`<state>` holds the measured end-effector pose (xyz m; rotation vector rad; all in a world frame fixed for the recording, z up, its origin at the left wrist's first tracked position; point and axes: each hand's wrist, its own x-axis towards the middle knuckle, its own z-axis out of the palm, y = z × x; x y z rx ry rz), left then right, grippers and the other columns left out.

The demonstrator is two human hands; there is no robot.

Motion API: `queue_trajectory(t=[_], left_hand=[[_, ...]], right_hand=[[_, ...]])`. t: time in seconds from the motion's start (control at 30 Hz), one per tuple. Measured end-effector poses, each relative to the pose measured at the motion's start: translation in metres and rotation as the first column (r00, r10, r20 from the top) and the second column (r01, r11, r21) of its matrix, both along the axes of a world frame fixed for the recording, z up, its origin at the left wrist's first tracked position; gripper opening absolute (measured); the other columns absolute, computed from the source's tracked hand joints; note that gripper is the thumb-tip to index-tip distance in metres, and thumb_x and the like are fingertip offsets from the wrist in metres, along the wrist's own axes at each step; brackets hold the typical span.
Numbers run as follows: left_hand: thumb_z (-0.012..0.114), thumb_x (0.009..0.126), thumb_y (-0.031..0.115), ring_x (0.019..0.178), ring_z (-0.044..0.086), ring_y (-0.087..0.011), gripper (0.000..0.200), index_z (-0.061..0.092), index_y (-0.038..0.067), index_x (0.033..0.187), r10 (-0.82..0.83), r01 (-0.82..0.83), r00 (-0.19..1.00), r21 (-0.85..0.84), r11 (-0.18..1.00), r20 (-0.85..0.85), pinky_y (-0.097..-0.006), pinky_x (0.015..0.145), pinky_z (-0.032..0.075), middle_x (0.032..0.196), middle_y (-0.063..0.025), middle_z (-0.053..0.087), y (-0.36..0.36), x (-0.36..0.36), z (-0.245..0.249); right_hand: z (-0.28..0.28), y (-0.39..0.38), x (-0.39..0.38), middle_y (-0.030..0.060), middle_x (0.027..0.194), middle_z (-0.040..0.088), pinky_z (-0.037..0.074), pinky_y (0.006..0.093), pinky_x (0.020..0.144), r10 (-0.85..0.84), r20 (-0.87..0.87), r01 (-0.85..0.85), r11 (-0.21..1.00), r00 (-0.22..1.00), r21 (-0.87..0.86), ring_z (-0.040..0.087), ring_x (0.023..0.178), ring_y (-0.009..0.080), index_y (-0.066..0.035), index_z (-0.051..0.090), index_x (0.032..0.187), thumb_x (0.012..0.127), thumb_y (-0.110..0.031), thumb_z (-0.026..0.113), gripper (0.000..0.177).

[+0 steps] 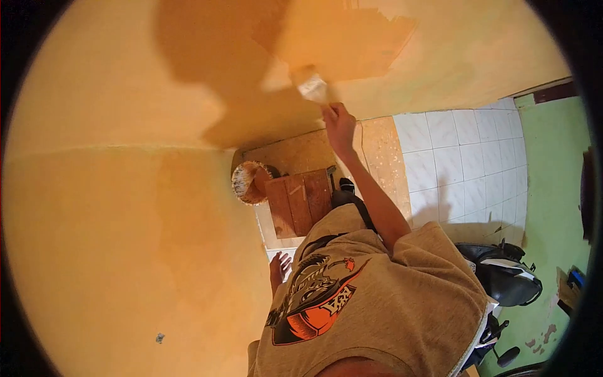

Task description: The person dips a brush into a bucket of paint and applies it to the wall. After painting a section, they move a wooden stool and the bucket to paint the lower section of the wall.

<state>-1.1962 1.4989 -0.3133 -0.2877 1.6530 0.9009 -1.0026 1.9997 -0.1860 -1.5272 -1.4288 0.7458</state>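
My right hand (340, 129) is wrapped round the handle of a paint brush (313, 88). The brush's tip is at the orange wall (245, 119), beside a darker orange painted patch (342, 41). My left hand (280, 267) hangs low near the left wall (207, 251), its fingers apart and nothing in it. A round paint container (252, 183) with paint-smeared sides and orange paint inside stands in the corner, next to a brown wooden stool (300, 202).
Cardboard-like sheeting (380, 154) covers the floor along the wall, beside white tiles (461, 147). A dark motorbike (509, 276) stands at the right, near a green wall (553, 176). A thin cable lies on the sheeting.
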Motion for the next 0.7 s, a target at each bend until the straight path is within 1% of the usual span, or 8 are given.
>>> queue_trajectory(t=[0.1,0.17,0.23,0.3,0.4,0.47,0.57,0.7], left_hand=[[0.05,0.093,0.039,0.112,0.054,-0.0304,0.059,0.036,0.007,0.141,0.038,-0.038,0.999,-0.022,0.999,0.005,-0.0391,0.09,0.047,0.128,-0.0161,0.054,0.004,-0.001,-0.004],[0.052,0.093,0.039,0.117,0.052,-0.0293,0.061,0.035,0.006,0.14,0.055,-0.055,0.998,0.049,0.997,0.0,-0.0399,0.096,0.043,0.131,-0.0153,0.052,0.001,0.0,-0.007],[0.053,0.092,0.04,0.124,0.047,-0.0276,0.063,0.032,0.006,0.141,0.058,-0.058,0.998,0.006,0.998,0.032,-0.0401,0.105,0.035,0.137,-0.0132,0.047,0.012,-0.002,-0.003],[0.051,0.093,0.039,0.115,0.052,-0.0274,0.058,0.037,0.007,0.139,0.083,-0.083,0.997,0.002,0.997,0.011,-0.0392,0.097,0.042,0.13,-0.0129,0.053,0.01,-0.002,-0.012],[0.049,0.093,0.039,0.105,0.059,-0.0264,0.052,0.043,0.009,0.135,0.11,-0.11,0.994,0.006,0.994,-0.015,-0.0378,0.087,0.047,0.121,-0.0122,0.059,0.004,0.005,-0.013],[0.05,0.093,0.041,0.104,0.059,-0.0257,0.054,0.042,0.009,0.136,0.107,-0.106,0.994,0.068,0.992,-0.006,-0.0371,0.086,0.047,0.122,-0.0115,0.059,-0.007,0.009,-0.017],[0.049,0.093,0.043,0.103,0.059,-0.0229,0.054,0.042,0.01,0.136,0.082,-0.082,0.997,0.011,0.997,0.009,-0.0355,0.083,0.046,0.122,-0.0091,0.059,-0.019,0.008,-0.023],[0.048,0.093,0.043,0.102,0.059,-0.0208,0.054,0.042,0.013,0.137,0.059,-0.058,0.998,-0.048,0.997,0.026,-0.0341,0.082,0.045,0.123,-0.0066,0.059,-0.038,0.006,-0.033]], right_hand=[[0.041,-0.003,-0.03,0.0073,0.063,0.06,0.045,0.0299,0.05,0.073,-0.176,-0.015,0.951,0.982,0.309,0.056,0.053,0.0132,0.0,0.061,0.089,0.091,-0.02,0.062,0.02],[0.063,0.0,-0.039,0.0018,0.061,0.054,0.043,0.0242,0.046,0.14,-0.495,-0.044,0.979,0.858,0.2,0.05,0.052,0.0075,0.001,0.06,0.089,0.092,-0.019,0.062,0.02],[0.047,0.005,-0.038,0.001,0.061,0.052,0.043,0.0229,0.046,0.117,-0.521,-0.057,0.99,0.845,0.129,0.05,0.051,0.007,0.001,0.06,0.089,0.092,-0.019,0.061,0.02],[0.005,0.005,-0.035,0.0015,0.059,0.051,0.045,0.0223,0.045,0.025,-0.627,-0.062,0.997,0.779,-0.038,0.049,0.049,0.0068,0.002,0.06,0.086,0.092,-0.019,0.061,0.022],[-0.069,-0.002,-0.019,0.0032,0.059,0.054,0.046,0.0231,0.044,-0.026,-0.588,-0.106,0.976,0.808,-0.189,0.051,0.048,0.008,0.002,0.061,0.083,0.09,-0.018,0.063,0.022],[-0.097,-0.002,-0.013,0.0057,0.06,0.058,0.047,0.0252,0.044,-0.266,-0.409,0.012,0.849,0.873,-0.528,0.053,0.048,0.0098,0.003,0.061,0.081,0.088,-0.018,0.064,0.022],[-0.104,0.01,-0.013,0.0078,0.063,0.06,0.049,0.0268,0.046,-0.169,-0.249,0.055,0.912,0.954,-0.406,0.056,0.051,0.011,0.004,0.061,0.082,0.087,-0.016,0.064,0.021],[0.009,0.0,-0.034,0.0063,0.063,0.059,0.05,0.0265,0.05,-0.054,-0.355,-0.007,0.985,0.933,-0.17,0.056,0.054,0.0107,0.005,0.061,0.083,0.088,-0.015,0.063,0.021]])
